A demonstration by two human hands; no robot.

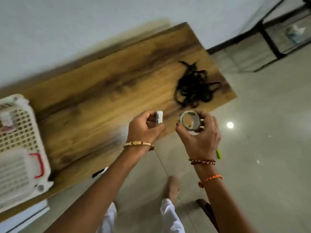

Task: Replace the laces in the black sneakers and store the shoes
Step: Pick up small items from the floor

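Both hands working over the near edge of the wooden table [104,91], no sneakers showing.

Left hand [143,128] is pinching a small white printed piece [159,118], a cap or a label, hard to tell through the blur; right hand [200,133] is curling round a small round open container [190,121]. Black laces [193,86] are lying in a tangle on the table just beyond the container, near the table's far-right corner. Judging it, she is wanting to keep that container level and over the table, since the edge is running right beneath it. White basket [21,140] is sitting at the table's left end, leaving open wood between.
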